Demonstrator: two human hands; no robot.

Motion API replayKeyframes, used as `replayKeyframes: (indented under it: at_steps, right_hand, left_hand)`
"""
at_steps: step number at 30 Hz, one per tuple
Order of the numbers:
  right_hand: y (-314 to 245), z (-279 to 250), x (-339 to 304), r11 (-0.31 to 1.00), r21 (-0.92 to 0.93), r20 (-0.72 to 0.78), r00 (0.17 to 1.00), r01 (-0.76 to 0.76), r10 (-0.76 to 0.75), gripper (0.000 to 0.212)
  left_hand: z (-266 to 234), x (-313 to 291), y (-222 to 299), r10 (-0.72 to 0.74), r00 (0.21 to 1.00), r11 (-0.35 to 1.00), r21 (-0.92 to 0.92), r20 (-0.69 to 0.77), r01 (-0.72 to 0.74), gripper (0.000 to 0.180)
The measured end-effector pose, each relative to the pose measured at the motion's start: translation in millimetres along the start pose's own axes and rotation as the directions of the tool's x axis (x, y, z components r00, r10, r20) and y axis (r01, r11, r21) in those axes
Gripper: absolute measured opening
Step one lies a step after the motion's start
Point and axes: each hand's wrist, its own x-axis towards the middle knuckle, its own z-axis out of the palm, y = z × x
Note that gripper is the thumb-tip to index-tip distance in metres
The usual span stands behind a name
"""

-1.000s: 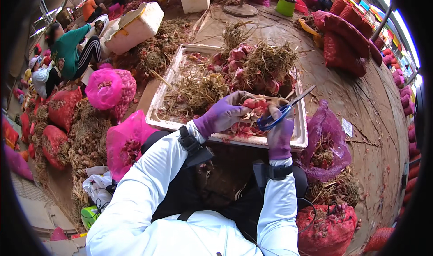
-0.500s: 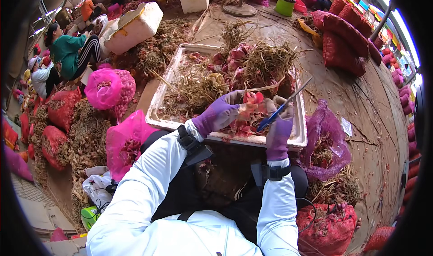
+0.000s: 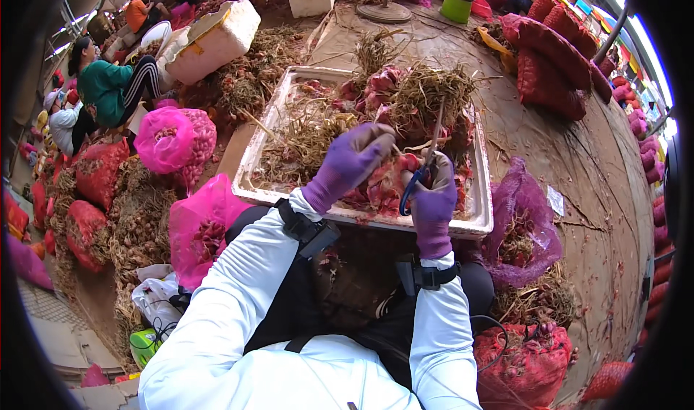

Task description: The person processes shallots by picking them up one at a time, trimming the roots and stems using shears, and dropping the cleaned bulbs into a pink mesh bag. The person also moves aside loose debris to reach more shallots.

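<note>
My left hand (image 3: 351,161), in a purple glove with greyish fingertips, is closed in a pinch above the front of a white foam tray (image 3: 473,226). What lies between its fingertips is too small to make out. In my right hand (image 3: 437,202), gloved alike, is a pair of scissors (image 3: 413,187) with blue handles, its blades pointing away from me. Beneath and between both hands are reddish shallots (image 3: 387,186) with loose papery skins. Behind them in the tray lie bunches of dried shallot stalks (image 3: 434,96) and straw-coloured trimmings (image 3: 307,139).
A purple mesh bag (image 3: 522,226) stands right of the tray, above a red sack (image 3: 524,367). Pink mesh bags (image 3: 206,226) and a stalk heap (image 3: 144,218) lie left. A person in green (image 3: 105,88) sits beyond, near a foam box (image 3: 217,41). A pole base (image 3: 383,13) stands ahead.
The scissors have swung from pointing right to pointing away from me. My left hand has risen slightly and its fingers have drawn together; my right hand has shifted a little left.
</note>
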Motion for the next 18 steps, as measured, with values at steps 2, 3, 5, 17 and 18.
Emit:
replayKeyframes:
  at_steps: [2, 3, 5, 17, 18]
  right_hand:
    - [0, -1, -4, 0.991, -0.09, 0.07, 0.993, 0.098, -0.091, 0.039]
    - [-7, 2, -6, 0.992, -0.088, 0.082, 0.993, 0.095, -0.088, 0.039]
    - [-18, 9, -8, 0.91, 0.396, 0.117, 0.99, -0.123, 0.083, 0.04]
    - [-10, -13, 3, 0.818, 0.514, 0.051, 0.962, -0.256, 0.27, 0.036]
    - [-9, -5, 2, 0.858, 0.466, 0.027, 0.973, -0.216, 0.23, 0.037]
  left_hand:
    - [5, -5, -1, -0.307, 0.916, 0.936, -0.094, 0.259, 0.34, 0.028]
    - [7, -6, -7, -0.312, 0.917, 0.934, -0.097, 0.248, 0.344, 0.028]
    - [9, -7, -18, -0.088, 0.981, 0.996, -0.014, 0.174, 0.092, 0.031]
    - [15, -9, -1, -0.192, 0.939, 0.902, -0.326, 0.287, 0.284, 0.041]
    - [13, -8, -8, -0.188, 0.941, 0.906, -0.319, 0.28, 0.276, 0.041]
